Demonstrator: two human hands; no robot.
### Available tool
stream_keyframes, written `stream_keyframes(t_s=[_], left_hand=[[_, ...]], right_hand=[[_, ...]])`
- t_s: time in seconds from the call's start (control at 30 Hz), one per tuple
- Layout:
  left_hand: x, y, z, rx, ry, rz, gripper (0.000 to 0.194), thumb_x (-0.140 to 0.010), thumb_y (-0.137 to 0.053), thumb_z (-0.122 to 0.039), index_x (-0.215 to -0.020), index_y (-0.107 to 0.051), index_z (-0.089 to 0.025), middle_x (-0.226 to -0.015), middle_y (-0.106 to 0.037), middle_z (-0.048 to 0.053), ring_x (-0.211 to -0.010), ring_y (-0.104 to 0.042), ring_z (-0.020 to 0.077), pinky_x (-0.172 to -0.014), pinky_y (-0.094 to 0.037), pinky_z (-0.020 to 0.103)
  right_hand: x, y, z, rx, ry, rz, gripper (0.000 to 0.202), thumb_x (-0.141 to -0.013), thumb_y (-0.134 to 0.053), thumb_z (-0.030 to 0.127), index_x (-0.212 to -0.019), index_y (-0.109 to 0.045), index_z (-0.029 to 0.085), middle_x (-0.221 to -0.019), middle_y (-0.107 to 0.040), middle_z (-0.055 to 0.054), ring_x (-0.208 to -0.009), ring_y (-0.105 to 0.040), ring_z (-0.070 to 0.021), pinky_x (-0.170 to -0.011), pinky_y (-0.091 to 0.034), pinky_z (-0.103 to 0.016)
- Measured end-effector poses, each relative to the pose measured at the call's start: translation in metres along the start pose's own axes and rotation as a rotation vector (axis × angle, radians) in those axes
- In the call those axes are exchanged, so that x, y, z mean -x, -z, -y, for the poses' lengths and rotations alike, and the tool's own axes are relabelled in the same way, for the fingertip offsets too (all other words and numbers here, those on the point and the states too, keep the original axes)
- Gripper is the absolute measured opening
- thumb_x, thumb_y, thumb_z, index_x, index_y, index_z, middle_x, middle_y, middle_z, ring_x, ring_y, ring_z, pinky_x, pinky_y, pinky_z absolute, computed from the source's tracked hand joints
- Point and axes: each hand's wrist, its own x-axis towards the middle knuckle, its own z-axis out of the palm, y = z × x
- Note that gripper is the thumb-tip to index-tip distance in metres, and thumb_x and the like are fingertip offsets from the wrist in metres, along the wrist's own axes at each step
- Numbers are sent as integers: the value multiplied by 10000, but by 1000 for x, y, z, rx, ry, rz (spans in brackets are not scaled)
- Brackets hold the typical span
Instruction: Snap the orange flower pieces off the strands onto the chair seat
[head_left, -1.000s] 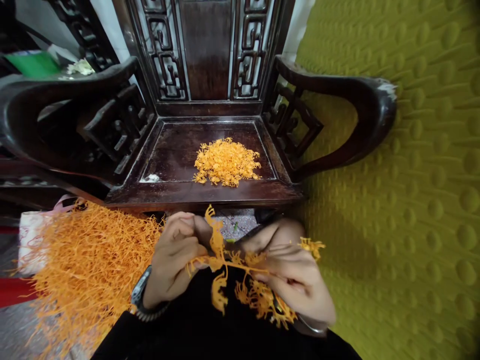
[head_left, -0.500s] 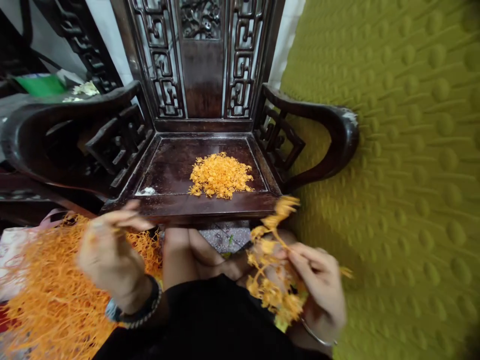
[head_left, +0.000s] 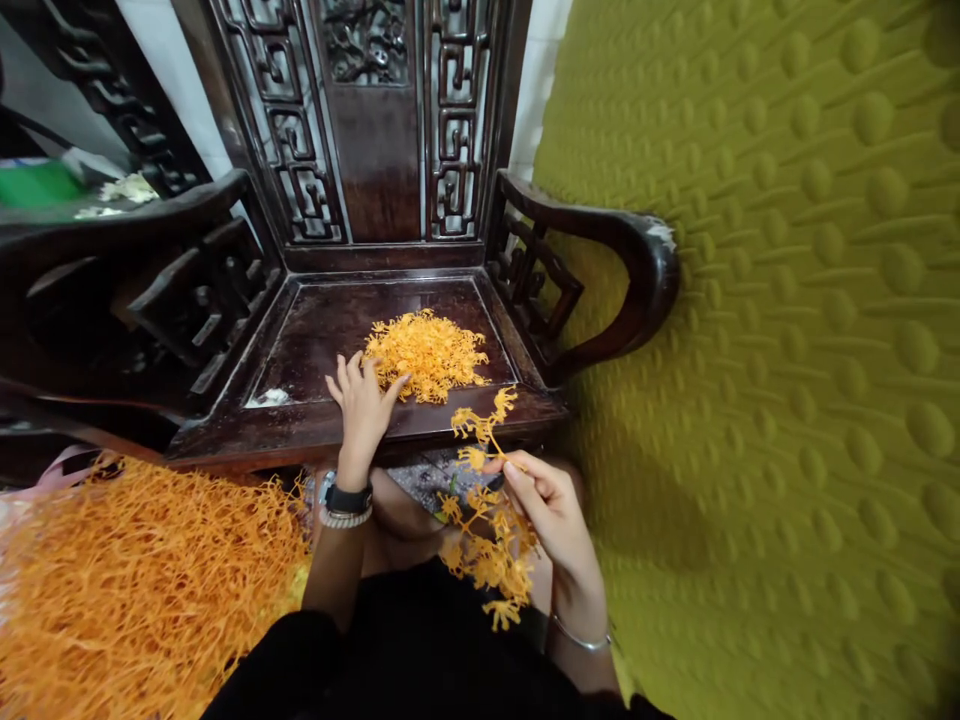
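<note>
A heap of small yellow-orange plastic flower pieces (head_left: 431,352) lies on the dark wooden chair seat (head_left: 319,320). At the heap's near left edge is my left hand (head_left: 365,405), fingers spread, fingertips touching the pieces. My right hand (head_left: 546,500) pinches a branched sprig of yellow-orange artificial flowers (head_left: 491,560) by its stem, in front of the seat's front edge. Part of the sprig hangs over my lap, and its upper tips rise towards the seat. To the left, low down, spreads a large tangle of thin orange branched stems (head_left: 157,590).
Carved armrests stand at the left (head_left: 112,240) and right (head_left: 637,240) of the seat. A white patch (head_left: 268,398) marks the seat's front left. A yellow-green padded surface (head_left: 750,350) fills the right side. A green object (head_left: 37,185) sits at the far left.
My left hand has moved right and forward from above the orange stems to the flower heap, its fingers spreading. My right hand still holds the sprig, slightly further left in view.
</note>
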Motion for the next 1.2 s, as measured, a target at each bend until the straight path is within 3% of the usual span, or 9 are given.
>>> stream_keyframes(t_s=[0.17, 0.3, 0.4, 0.53, 0.67, 0.73, 0.9, 1.03, 1.2], left_hand=[[2, 0, -2, 111, 0, 50, 523, -937, -400, -512, -1381, -457, -241, -1507, -365, 147, -1441, -192, 390, -1110, -151, 678], [19, 26, -21, 555, -98, -59, 580, -901, -446, -570, -1357, -434, -212, -1381, -508, 156, -1306, -460, 269, -1082, -379, 456], [43, 56, -43, 824, -233, 54, 609, -889, -352, -666, -1238, -518, -196, -1098, -655, 118, -1009, -627, 204, -871, -502, 335], [64, 78, -60, 558, -231, 176, 356, -869, -555, -509, -760, -615, -176, -629, -563, -13, -581, -513, 102, -591, -427, 226], [65, 75, -57, 536, -190, 126, 354, -915, -539, -340, -609, -547, -161, -558, -512, -33, -515, -457, 73, -533, -373, 215], [60, 78, -47, 561, -155, -35, 319, -908, -557, -324, -632, -571, -163, -571, -545, -30, -538, -500, 81, -553, -403, 222], [32, 121, 9, 578, 118, -838, 391, -931, -508, -389, -609, -493, -170, -593, -509, -28, -542, -488, 107, -618, -483, 326], [8, 134, 39, 301, 54, -502, 378, -955, -427, -456, -890, -664, -168, -827, -669, 24, -772, -609, 195, -737, -470, 390], [-2, 69, 23, 170, -7, -161, 440, -981, -315, -420, -916, -660, -154, -877, -670, 95, -834, -621, 231, -805, -480, 408]], right_hand=[[-2, -3, 0, 66, 24, -31, 385, -878, -561, 488, -835, -709, 136, -491, -367, 41, -442, -253, -76, -412, -157, -240], [-4, -7, -2, 126, 71, -38, 350, -897, -547, 443, -841, -724, 146, -544, -461, 10, -472, -299, -83, -421, -207, -230], [-6, -10, -3, 164, 95, -27, 369, -898, -539, 454, -844, -731, 144, -599, -539, -20, -508, -367, -97, -445, -266, -230], [-8, -15, 3, 199, 76, 35, 388, -899, -531, 463, -841, -742, 143, -551, -519, -9, -478, -364, -94, -440, -278, -227], [-3, -27, 9, 135, 44, 88, 354, -887, -559, 437, -824, -746, 143, -513, -481, 10, -451, -353, -86, -442, -292, -224], [2, -36, 9, 77, 4, 121, 355, -895, -545, 446, -898, -747, 153, -540, -508, 1, -471, -386, -97, -441, -302, -223], [18, -39, -5, -24, -98, 189, 409, -890, -539, 504, -937, -739, 150, -513, -451, 20, -436, -290, -76, -396, -208, -219], [16, -25, -14, -27, -128, 54, 456, -873, -546, 544, -986, -706, 132, -471, -232, 80, -430, -173, -68, -418, -106, -234], [8, -25, -13, -21, -113, 46, 461, -876, -539, 545, -985, -695, 126, -485, -218, 84, -434, -166, -68, -435, -94, -241]])
